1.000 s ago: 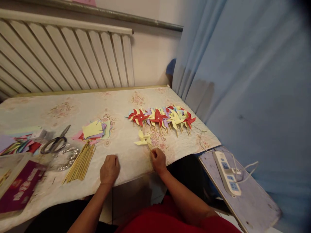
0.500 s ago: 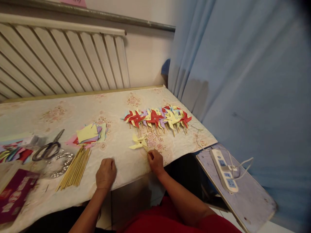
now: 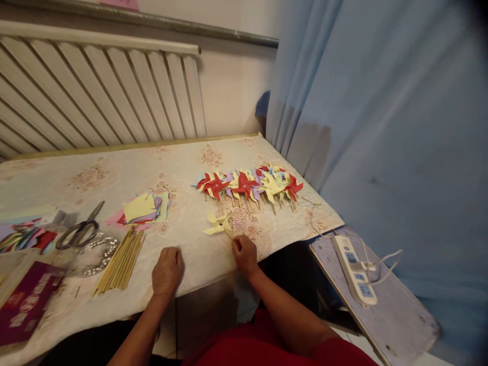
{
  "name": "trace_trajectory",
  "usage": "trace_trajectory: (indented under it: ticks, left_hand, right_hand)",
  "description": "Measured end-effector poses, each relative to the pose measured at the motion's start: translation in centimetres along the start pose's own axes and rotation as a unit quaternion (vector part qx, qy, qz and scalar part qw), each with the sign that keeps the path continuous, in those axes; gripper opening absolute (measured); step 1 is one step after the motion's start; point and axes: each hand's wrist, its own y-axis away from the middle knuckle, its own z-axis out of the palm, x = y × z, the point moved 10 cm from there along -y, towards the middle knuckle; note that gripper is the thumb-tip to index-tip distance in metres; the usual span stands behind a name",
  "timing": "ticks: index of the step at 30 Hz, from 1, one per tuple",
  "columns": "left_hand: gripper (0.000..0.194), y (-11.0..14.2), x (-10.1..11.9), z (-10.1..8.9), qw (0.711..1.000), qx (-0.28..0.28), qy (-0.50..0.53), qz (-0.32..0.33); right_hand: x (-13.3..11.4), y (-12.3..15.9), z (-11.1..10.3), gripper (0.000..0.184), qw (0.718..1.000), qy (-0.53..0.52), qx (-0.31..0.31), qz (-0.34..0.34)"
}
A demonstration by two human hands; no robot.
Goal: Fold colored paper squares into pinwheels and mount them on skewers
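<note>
My right hand [image 3: 244, 254] pinches the stick of a pale yellow paper pinwheel [image 3: 217, 224], whose head lies on the tablecloth just up and left of the fingers. My left hand [image 3: 166, 269] rests on the cloth near the table's front edge with its fingers curled under; nothing shows in it. Beyond the yellow pinwheel lies a row of several finished pinwheels [image 3: 249, 185] in red, yellow and purple, their sticks pointing toward me.
A bundle of wooden sticks [image 3: 120, 261], a stack of cut paper squares [image 3: 144, 208], scissors [image 3: 79, 231], a string of beads [image 3: 99, 254] and a dark red box [image 3: 23, 301] lie at left. A power strip [image 3: 354, 277] sits on a board at right, by a blue curtain [image 3: 381, 127].
The view has shifted a little. My right hand with the yellow pinwheel has drifted slightly left; my left hand has barely moved.
</note>
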Motion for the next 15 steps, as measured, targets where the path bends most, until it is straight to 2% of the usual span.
trace_trajectory:
  ticks: [15]
  left_hand:
    - [0.022, 0.1, 0.14, -0.16, 1.0, 0.007, -0.007, 0.008]
  right_hand:
    - [0.01, 0.14, 0.31, 0.013, 1.0, 0.015, -0.013, -0.008]
